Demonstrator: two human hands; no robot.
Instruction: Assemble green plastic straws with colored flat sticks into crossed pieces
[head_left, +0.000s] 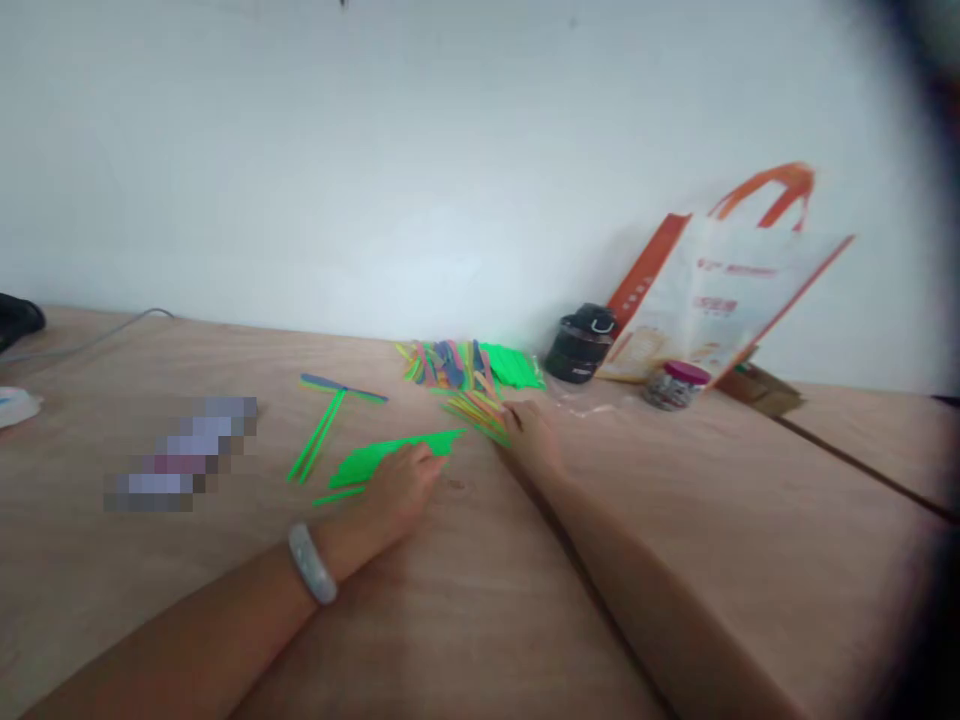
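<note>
Left forearm (202, 620), ringed by one pale stone bangle (311, 563), and right forearm (660, 590) stretch across a light plywood tabletop (787, 480). The left hand (401, 490) lies open, its fingers resting on one flat, bright green tapered sheet (382, 460), whose long axis slants up to the right. The right hand (531, 438) has its fingertips (514, 412) on a loose bundle of thin yellow and green sticks (476, 415), running upper left to lower right; whether they grip it cannot be told. That bundle sits just in front of one heap of multicoloured flat sticks and green strips (457, 365). Left of the heap lies one T-shaped piece of thin green sticks under a blue-and-green crossbar (322, 430). Right of it stand one black cylindrical bottle (581, 345), one clear jar with a magenta lid (675, 385) and one white-and-orange tote bag (712, 290) leaning against a white wall (450, 150).
</note>
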